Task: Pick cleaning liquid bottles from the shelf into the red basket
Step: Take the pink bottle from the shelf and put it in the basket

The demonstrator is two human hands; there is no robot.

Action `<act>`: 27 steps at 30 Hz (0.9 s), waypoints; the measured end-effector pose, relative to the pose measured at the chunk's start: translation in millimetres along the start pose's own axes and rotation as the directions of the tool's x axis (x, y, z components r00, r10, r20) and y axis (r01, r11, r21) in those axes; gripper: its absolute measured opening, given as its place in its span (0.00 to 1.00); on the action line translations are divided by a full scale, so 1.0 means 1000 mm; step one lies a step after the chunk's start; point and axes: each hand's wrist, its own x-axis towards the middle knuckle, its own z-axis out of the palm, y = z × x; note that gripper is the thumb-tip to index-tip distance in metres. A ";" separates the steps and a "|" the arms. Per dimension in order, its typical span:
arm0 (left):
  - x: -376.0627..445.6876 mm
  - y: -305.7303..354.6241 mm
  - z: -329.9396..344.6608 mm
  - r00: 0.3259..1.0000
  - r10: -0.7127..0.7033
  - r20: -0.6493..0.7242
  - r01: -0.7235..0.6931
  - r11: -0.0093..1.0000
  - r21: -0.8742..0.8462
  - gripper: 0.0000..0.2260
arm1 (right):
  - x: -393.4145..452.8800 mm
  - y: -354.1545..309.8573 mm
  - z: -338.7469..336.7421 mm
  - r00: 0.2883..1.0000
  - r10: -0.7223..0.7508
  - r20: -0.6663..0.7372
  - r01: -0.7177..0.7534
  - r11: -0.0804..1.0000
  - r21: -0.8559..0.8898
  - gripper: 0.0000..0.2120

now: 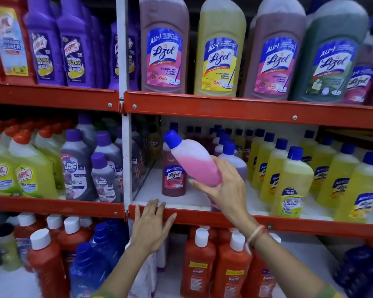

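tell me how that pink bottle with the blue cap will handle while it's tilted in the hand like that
The pink bottle looks only part full, its liquid pooled toward the base, so it probably feels bottom-heavy and sloshes. Its smooth plastic may slip, since the right hand grips just the lower end. The cap is on, so leaking seems unlikely.

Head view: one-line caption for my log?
Right hand tilts a pink bottle off the middle shelf; left hand rests there.

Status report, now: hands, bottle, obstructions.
Right hand grips pink bottle, tilted, clear of the shelf. Left hand open on red shelf edge. Basket not in view. Nothing blocking.
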 end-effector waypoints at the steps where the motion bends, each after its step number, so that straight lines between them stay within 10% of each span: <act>1: 0.001 0.007 0.000 1.000 0.000 0.017 0.000 1.000 -0.003 0.45 | 0.000 0.000 -0.007 1.000 0.022 0.001 -0.022 0.999 0.030 0.34; 5: 0.007 0.039 0.008 0.995 0.001 0.101 -0.003 1.000 0.014 0.50 | 0.002 0.009 -0.032 0.971 0.219 0.098 -0.240 0.891 0.386 0.31; 9: 0.010 0.059 0.011 0.990 -0.029 0.138 0.018 0.996 0.082 0.55 | -0.002 0.032 -0.044 0.856 0.291 0.428 -0.509 0.324 0.798 0.32; 13: 0.010 0.056 0.012 0.991 -0.022 0.135 0.013 0.998 0.066 0.56 | -0.013 0.053 -0.048 0.797 0.100 0.595 -0.593 -0.049 0.803 0.37; 18: 0.009 0.049 0.020 0.984 0.017 0.179 -0.032 0.996 0.083 0.40 | -0.025 0.066 -0.059 0.760 -0.066 0.647 -0.650 -0.115 0.752 0.28; 27: 0.007 0.065 0.002 0.981 -0.053 0.188 0.055 0.998 -0.006 0.45 | -0.030 0.072 -0.089 0.713 -0.112 0.692 -0.691 0.057 0.721 0.28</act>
